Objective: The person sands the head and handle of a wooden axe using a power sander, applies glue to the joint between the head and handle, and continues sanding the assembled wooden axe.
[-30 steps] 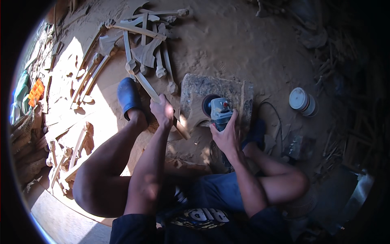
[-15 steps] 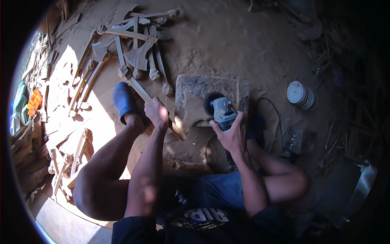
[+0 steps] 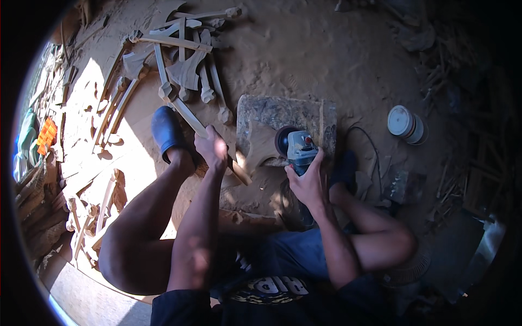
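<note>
My left hand (image 3: 212, 148) is closed round a long pale wooden handle (image 3: 190, 118), which slants down to the right past my fingers. Beside it, a broad flat blade-shaped wooden piece (image 3: 260, 140) lies on a worn block (image 3: 291, 108). Whether handle and blade are one piece, I cannot tell. An angle grinder (image 3: 302, 148) with a teal and grey body is gripped in my right hand (image 3: 310, 182). Its dark round disc (image 3: 284, 141) stands tilted at the right edge of the blade-shaped piece; contact is not clear.
Several carved wooden handles and blades (image 3: 185, 73) lie in a heap at the far left. A white-lidded tub (image 3: 401, 120) stands on the right, beyond a dark cable (image 3: 372, 146). My blue shoe (image 3: 166, 130) is left of the block. Wood scraps (image 3: 89, 223) lie at the near left.
The grinder and my right hand have shifted slightly right and down in the picture. The block appears slightly higher and further right. Both grips are the same.
</note>
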`<state>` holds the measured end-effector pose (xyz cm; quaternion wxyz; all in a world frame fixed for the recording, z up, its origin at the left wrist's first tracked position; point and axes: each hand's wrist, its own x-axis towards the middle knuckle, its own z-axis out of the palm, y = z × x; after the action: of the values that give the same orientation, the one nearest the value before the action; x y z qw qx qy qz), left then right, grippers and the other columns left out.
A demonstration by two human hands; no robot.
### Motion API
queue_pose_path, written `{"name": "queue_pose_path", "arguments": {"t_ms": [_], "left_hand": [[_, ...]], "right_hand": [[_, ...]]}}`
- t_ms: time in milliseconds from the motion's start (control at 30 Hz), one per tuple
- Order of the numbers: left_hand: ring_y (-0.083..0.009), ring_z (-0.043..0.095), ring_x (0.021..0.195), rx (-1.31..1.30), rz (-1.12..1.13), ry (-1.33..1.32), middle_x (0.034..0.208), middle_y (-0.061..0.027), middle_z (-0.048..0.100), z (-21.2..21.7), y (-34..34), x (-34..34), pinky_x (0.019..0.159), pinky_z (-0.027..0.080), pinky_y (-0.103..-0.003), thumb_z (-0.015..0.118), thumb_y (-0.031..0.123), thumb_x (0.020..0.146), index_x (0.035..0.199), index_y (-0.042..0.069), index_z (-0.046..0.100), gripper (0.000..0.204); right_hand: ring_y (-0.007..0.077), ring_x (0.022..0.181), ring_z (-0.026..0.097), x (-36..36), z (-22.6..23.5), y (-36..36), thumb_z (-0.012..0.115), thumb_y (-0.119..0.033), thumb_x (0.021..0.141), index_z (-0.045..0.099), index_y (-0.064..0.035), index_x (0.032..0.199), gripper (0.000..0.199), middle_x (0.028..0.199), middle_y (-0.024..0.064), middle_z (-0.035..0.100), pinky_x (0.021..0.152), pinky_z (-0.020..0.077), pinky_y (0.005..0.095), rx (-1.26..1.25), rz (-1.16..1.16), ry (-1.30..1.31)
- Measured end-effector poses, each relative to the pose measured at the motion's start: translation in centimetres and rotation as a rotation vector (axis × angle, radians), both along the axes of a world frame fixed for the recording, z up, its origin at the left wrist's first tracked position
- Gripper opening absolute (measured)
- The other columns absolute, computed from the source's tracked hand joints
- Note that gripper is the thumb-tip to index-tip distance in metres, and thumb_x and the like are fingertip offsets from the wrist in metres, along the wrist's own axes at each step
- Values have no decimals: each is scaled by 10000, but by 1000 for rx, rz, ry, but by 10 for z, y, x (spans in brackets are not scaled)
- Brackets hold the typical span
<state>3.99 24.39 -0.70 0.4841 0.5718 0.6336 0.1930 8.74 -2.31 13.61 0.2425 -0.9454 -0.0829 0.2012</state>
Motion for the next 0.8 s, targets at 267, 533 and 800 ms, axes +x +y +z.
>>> {"name": "queue_pose_path", "arguments": {"t_ms": [267,533,800], "left_hand": [[-300,692,770,13,-27,-8,832,-219,708,5,0,-1,774,537,-476,648,313,986,1016,-108,639,423],[-283,678,756,9,-12,-32,822,-205,702,5,-4,4,761,531,-471,648,281,983,1009,-106,638,388],[-252,654,709,-66,50,-138,783,-161,677,-5,2,-6,712,526,-455,651,260,990,975,-81,623,342]], "right_hand": [[559,1150,689,1,3,11,820,-363,903,251,105,1607,1019,1309,414,650,979,558,584,1,6,-8],[547,1164,687,5,-2,8,817,-359,912,235,91,1618,1020,1305,414,651,979,555,582,56,34,-22],[528,1138,703,8,4,-2,830,-349,905,237,73,1622,1021,1258,376,689,978,554,554,158,-119,-119]]}}
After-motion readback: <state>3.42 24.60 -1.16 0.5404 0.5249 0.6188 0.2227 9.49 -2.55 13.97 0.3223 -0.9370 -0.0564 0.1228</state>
